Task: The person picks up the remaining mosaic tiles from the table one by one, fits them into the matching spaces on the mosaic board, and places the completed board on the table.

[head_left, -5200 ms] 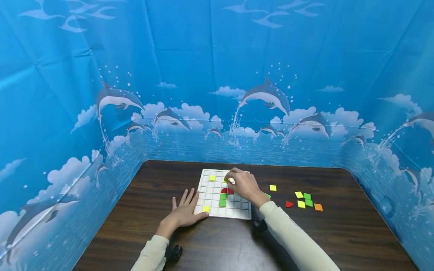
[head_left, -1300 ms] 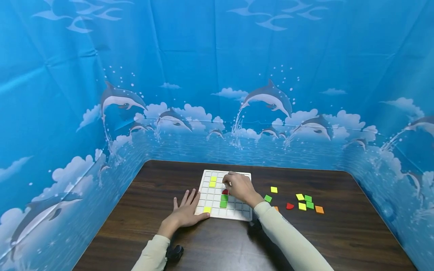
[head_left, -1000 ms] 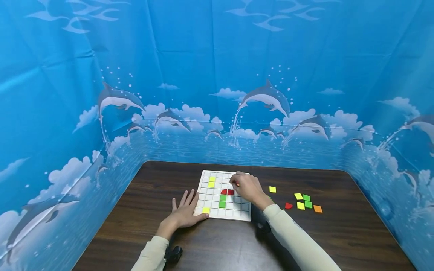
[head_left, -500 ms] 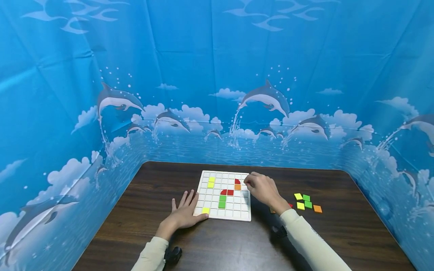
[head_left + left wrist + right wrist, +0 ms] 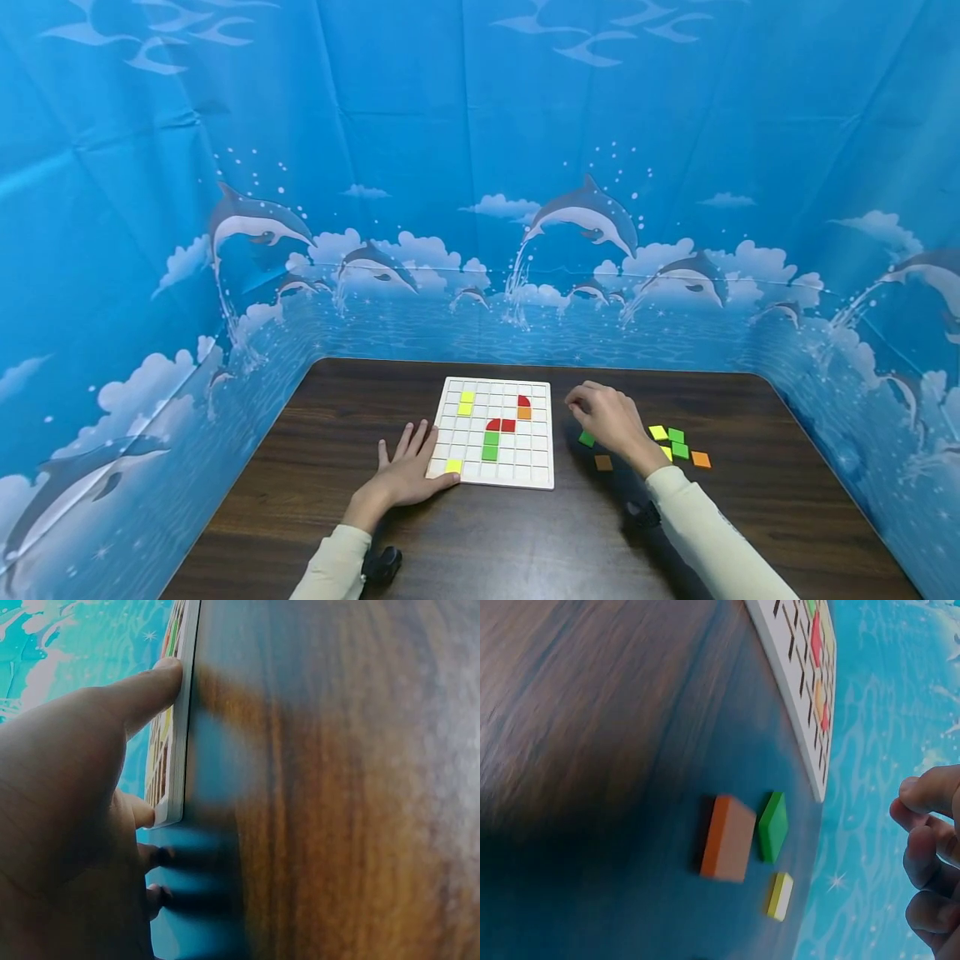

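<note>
A white grid board (image 5: 516, 479) lies on the dark wooden table. On it sit yellow tiles (image 5: 467, 403), green tiles (image 5: 491, 445), a red square tile (image 5: 508, 426), a red quarter-round tile (image 5: 523, 401) and an orange tile (image 5: 524, 413). My left hand (image 5: 405, 475) rests with spread fingers at the board's left edge, its thumb on the near corner by a yellow tile. Right of the board, my right hand (image 5: 607, 417) hovers with loosely curled fingers; nothing shows between thumb and fingers (image 5: 930, 796) in the right wrist view.
Under the right hand lie a loose green tile (image 5: 586, 437) and an orange tile (image 5: 603, 462). Further right are loose yellow (image 5: 657, 432), green (image 5: 676, 436) and orange tiles (image 5: 701, 459). A blue dolphin curtain (image 5: 420, 325) stands behind the table.
A yellow tile now lies below the upper one on the board. My right hand has moved rightward off the board, uncovering the red and orange tiles. The left hand stays put.
</note>
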A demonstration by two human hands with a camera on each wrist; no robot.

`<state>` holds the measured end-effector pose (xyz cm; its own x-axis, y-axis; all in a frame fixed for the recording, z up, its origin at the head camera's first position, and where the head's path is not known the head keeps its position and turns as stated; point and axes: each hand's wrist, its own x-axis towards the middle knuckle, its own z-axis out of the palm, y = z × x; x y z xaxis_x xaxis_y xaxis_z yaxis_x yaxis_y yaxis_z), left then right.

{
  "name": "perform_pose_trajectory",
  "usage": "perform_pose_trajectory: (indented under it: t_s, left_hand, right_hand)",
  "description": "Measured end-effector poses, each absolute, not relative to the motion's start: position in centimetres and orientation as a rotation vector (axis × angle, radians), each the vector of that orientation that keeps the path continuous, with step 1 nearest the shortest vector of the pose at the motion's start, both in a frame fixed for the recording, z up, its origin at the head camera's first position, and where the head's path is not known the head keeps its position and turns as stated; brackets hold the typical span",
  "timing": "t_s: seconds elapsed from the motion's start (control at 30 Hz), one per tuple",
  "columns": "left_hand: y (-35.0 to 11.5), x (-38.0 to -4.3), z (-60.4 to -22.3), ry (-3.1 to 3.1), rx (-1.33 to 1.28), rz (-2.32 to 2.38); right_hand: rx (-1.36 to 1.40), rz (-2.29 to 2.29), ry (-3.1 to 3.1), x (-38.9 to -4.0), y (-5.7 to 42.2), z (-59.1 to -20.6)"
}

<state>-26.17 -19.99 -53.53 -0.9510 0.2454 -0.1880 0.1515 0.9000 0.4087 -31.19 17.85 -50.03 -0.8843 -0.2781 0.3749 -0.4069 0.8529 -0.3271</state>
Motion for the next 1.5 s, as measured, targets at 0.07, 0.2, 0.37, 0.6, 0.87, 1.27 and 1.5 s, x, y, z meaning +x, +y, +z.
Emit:
perform_pose_trajectory:
  t_s: [0.07, 0.2, 0.37, 0.6, 0.87, 1.27, 1.5]
  left_hand:
    - [-20.1, -26.2, -53.6, 2.826, 0.302, 0.59]
    - [-20.3, -26.4, -54.2, 2.823, 0.32, 0.639]
    - [-20.5, -26.4, -54.4, 2.82, 0.322, 0.664]
    - [-20.6, -26.9, -55.4, 2.832, 0.329, 0.652]
    - [-20.4, -26.6, -54.9, 2.841, 0.314, 0.634]
    - [-20.5, -26.5, -54.7, 2.828, 0.337, 0.696]
    - [-20.6, -26.5, -54.6, 2.818, 0.343, 0.675]
  right_hand:
    - [0.507, 0.581, -2.722, -31.3, 18.4, -50.2]
    - [0.484, 0.571, -2.739, -31.5, 19.5, -50.7]
    - [0.432, 0.573, -2.79, -32.0, 20.9, -51.4]
    - [0.357, 0.573, -2.86, -32.1, 22.4, -52.6]
    - [0.333, 0.51, -2.93, -32.1, 23.2, -53.3]
    - [0.39, 0.482, -2.871, -31.9, 23.4, -53.9]
    - [0.4, 0.475, -2.861, -31.8, 23.4, -53.9]
